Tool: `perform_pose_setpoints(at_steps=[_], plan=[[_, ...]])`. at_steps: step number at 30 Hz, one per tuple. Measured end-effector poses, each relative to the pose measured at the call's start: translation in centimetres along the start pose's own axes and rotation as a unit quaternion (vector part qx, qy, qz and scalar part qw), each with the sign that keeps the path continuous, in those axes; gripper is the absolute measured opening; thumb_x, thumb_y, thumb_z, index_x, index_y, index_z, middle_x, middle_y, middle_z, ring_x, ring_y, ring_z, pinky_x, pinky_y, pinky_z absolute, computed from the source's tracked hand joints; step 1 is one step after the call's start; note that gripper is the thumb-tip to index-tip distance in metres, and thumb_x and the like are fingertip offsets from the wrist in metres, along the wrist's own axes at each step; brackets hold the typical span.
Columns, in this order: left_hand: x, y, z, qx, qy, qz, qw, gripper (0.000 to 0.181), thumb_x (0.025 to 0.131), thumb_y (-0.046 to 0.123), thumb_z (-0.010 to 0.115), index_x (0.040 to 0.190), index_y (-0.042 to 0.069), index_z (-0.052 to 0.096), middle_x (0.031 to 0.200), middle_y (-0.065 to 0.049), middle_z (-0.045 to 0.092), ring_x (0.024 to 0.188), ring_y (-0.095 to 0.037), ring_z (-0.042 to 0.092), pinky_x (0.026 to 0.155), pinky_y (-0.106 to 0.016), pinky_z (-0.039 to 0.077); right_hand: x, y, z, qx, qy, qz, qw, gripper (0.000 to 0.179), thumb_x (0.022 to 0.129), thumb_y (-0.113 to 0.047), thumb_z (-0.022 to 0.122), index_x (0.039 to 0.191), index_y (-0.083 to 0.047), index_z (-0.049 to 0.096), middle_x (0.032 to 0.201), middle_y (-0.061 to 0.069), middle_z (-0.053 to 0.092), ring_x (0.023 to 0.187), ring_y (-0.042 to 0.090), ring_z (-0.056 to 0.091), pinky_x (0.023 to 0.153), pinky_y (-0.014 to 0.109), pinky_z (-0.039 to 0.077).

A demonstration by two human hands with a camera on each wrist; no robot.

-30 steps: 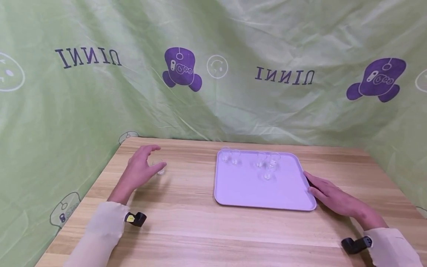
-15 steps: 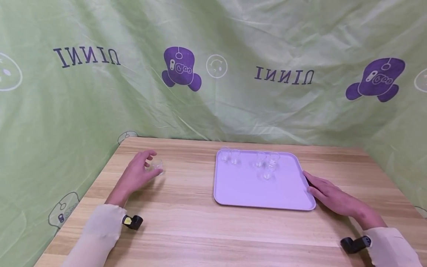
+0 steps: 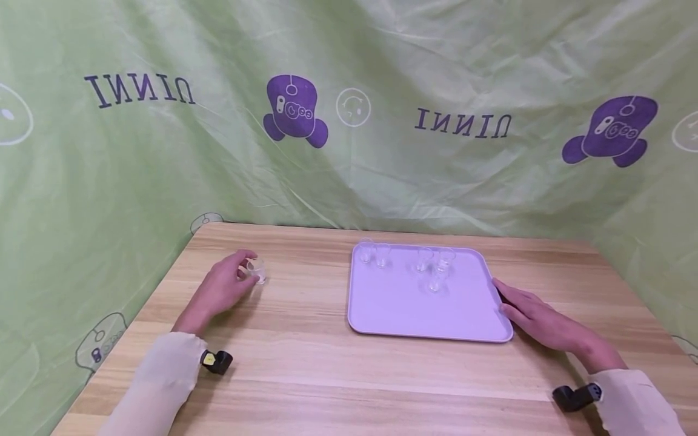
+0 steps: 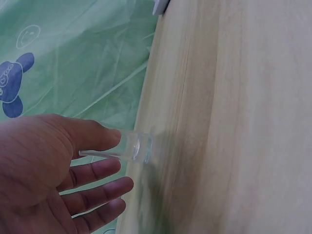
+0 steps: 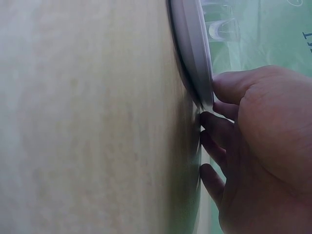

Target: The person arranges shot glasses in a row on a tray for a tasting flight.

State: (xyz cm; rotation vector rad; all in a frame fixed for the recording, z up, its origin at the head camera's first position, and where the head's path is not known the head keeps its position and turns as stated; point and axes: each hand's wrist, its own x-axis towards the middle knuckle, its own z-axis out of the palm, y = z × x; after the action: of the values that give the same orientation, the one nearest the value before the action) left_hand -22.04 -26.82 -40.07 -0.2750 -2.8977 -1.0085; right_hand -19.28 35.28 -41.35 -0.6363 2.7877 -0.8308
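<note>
My left hand (image 3: 226, 283) pinches a small clear glass (image 3: 257, 272) between thumb and fingers at the left of the table. In the left wrist view the thumb (image 4: 100, 136) presses one side of the glass (image 4: 139, 147), and the lower fingers are spread apart below it. The glass stands upright at the tabletop; whether its base touches the wood cannot be told. On the right, my right hand (image 3: 545, 321) rests against the side of a light purple tray (image 3: 406, 315). Its thumb (image 5: 234, 87) touches the tray's rim (image 5: 195, 53) and its other fingertips are at the tabletop.
Several clear glasses stand on the back half of the tray, among them a front one (image 3: 434, 282) and a left pair with one glass (image 3: 366, 251). The wooden table (image 3: 305, 363) ends at a green printed curtain (image 3: 382, 181) behind and at both sides.
The left hand's thumb and fingers have drawn together round the small glass, which now shows between them. The right hand stays at the tray's edge; the tray and its glasses have not moved.
</note>
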Motion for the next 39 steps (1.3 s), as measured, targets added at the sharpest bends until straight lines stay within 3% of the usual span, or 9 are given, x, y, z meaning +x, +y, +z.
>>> perform_pose_setpoints(at_steps=[10,15,22,39], plan=[[0.3,-0.3,0.8,-0.005,-0.002,-0.002,1.0000,0.035,0.099,0.011,0.068,0.128,-0.002,0.056,0.105,-0.014,0.069,0.097,-0.032,0.068,0.088,-0.052,0.054,0.0,0.0,0.0,-0.006,0.005,-0.001,1.0000,0.061,0.110,-0.024,0.048,0.161,0.000,0.025,0.161,0.032,0.027,0.142,0.058,0.025,0.105,0.074,0.025],[0.4,-0.3,0.8,0.000,0.002,0.001,1.0000,0.031,0.099,0.011,0.069,0.124,-0.002,0.057,0.101,-0.012,0.069,0.094,-0.029,0.067,0.087,-0.051,0.054,0.0,0.1,0.0,-0.012,0.012,-0.007,0.9998,0.060,0.110,-0.024,0.048,0.161,-0.001,0.026,0.160,0.031,0.029,0.141,0.057,0.027,0.108,0.067,0.027],[0.3,-0.4,1.0,-0.002,0.000,-0.003,1.0000,0.029,0.099,0.012,0.068,0.122,-0.002,0.057,0.101,-0.011,0.068,0.093,-0.028,0.065,0.086,-0.048,0.054,-0.1,0.1,0.0,0.004,0.001,0.001,1.0000,0.062,0.110,-0.025,0.049,0.161,0.001,0.024,0.161,0.032,0.025,0.142,0.059,0.023,0.105,0.075,0.024],[0.1,0.0,1.2,-0.011,0.018,0.019,0.9996,0.025,0.098,0.013,0.071,0.115,0.000,0.059,0.099,-0.010,0.068,0.091,-0.026,0.065,0.083,-0.046,0.054,0.0,0.1,0.0,0.009,-0.006,0.011,0.9999,0.063,0.110,-0.027,0.049,0.161,0.002,0.023,0.161,0.033,0.024,0.142,0.060,0.021,0.105,0.077,0.022]])
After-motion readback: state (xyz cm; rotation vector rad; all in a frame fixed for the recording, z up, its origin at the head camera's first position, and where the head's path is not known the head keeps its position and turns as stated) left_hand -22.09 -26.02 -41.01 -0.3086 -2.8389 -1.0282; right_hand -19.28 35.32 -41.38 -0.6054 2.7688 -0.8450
